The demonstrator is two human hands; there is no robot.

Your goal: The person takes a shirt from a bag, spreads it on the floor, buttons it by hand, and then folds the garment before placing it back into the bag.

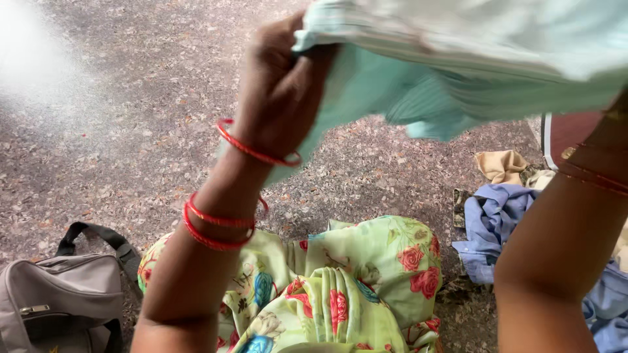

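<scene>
The left hand (pixel 278 91) is raised in front of the camera, wrist bent, its fingers closed on the edge of a pale green cloth (pixel 451 72) held up above the speckled floor (pixel 131 117). Red bangles (pixel 226 225) ring the left forearm. The right forearm rises at the right edge, but the right hand is cut off behind the cloth, so its grip cannot be told. Below lie a floral garment (pixel 366 287), a grey bag (pixel 59 301) and a blue shirt (pixel 490 222), each partly cropped.

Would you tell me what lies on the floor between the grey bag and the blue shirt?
In the head view, green floral fabric lies between the grey bag and the blue shirt, partly behind the left forearm.
</scene>
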